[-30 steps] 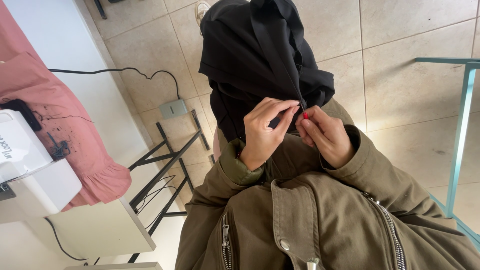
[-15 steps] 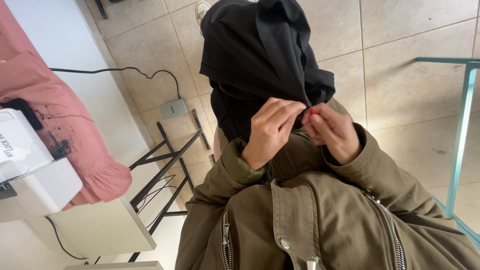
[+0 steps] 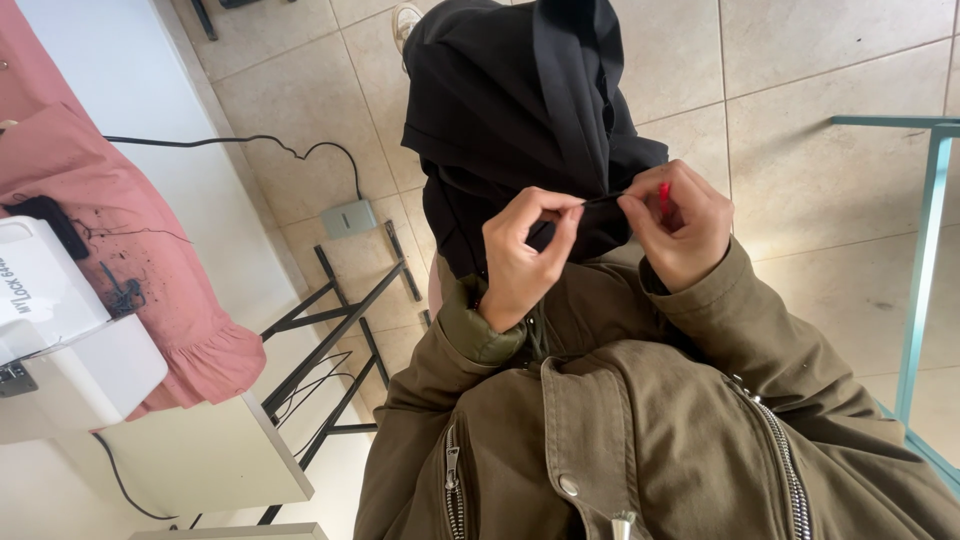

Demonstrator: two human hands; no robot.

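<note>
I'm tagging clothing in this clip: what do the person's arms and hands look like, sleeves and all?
Both arms wear olive-green jacket sleeves, the left ending in a quilted green cuff. The left hand and right hand are bare, without gloves. The jacket front has silver zips.

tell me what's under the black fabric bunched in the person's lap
Beige floor tiles show around the black fabric, with a white shoe at its top edge. The lap and legs beneath are covered.

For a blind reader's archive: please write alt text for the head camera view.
Two bare hands pinch black fabric over a lap; the left hand grips its edge, the right hand holds a small red tool. Pink cloth lies on a white table at left.
</note>
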